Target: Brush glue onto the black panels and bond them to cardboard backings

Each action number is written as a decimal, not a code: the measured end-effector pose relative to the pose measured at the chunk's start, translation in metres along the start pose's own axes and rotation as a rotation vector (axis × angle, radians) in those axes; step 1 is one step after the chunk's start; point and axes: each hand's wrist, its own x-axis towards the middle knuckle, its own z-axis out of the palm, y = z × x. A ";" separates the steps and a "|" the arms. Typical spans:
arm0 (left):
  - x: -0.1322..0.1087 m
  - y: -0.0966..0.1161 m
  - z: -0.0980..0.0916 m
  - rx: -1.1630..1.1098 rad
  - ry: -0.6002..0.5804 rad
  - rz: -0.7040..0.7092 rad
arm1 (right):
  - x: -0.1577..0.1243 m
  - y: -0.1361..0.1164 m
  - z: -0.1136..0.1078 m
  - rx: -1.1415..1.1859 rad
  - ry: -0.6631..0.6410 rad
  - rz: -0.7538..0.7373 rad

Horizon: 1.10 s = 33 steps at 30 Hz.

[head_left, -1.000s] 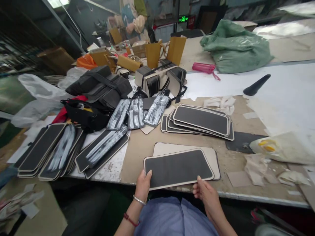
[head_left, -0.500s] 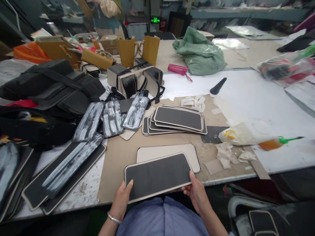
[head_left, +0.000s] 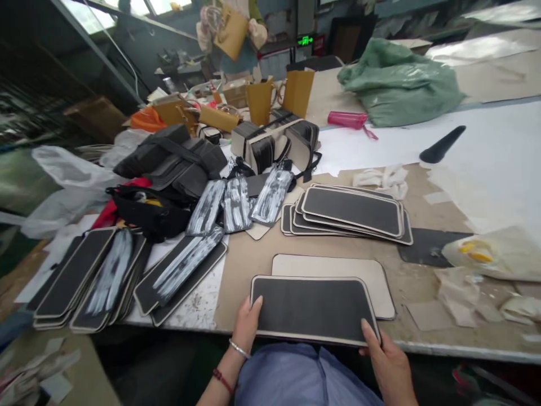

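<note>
A black rounded rectangular panel (head_left: 313, 310) with a beige border is held level at the table's front edge. My left hand (head_left: 248, 318) grips its left end, thumb on top. At its lower right corner my right hand (head_left: 382, 352) grips it the same way, with the fingers underneath mostly hidden. Behind it and partly covered lies a beige panel (head_left: 333, 266) of like shape on brown board. Farther back is a stack of black panels (head_left: 350, 211) with beige edges.
White-smeared black strips (head_left: 186, 270) lie on panels at the left, beside more stacked panels (head_left: 76, 276). Dark bags (head_left: 173, 160), a green sack (head_left: 401, 84), a pink pouch (head_left: 347, 119) and cloth scraps (head_left: 459, 290) lie around. Across the table a person holds a tan bag (head_left: 231, 31).
My view has swung left, so the scene sits farther right. The held panel has turned from a slant to nearly level, still in both hands. The person opposite shows more fully.
</note>
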 end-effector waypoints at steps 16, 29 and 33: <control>-0.008 0.021 -0.005 -0.186 -0.045 -0.267 | 0.001 -0.022 -0.015 0.308 -0.346 0.105; -0.008 0.031 0.007 -0.063 -0.024 -0.373 | 0.004 -0.019 -0.018 0.666 -0.542 0.273; -0.009 0.032 0.006 0.000 -0.033 -0.388 | 0.001 -0.016 -0.023 0.620 -0.449 0.176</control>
